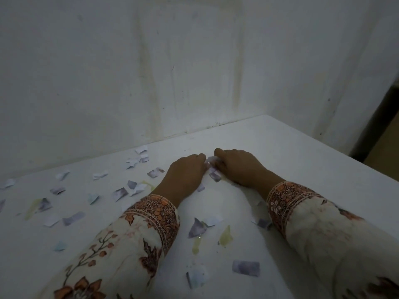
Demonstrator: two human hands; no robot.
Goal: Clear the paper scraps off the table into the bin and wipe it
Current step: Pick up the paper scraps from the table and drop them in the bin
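Left hand [185,169] and right hand [237,167] cup inward, fingers curled around a small heap of pale purple-white torn paper scraps [212,172] mid-table; better to keep palms flat, sweeping the heap tight.

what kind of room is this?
Likely a plain room in a home, dimly lit: a white table pushed against a stained, bare white wall, with paper scraps strewn over it. No bin in view.
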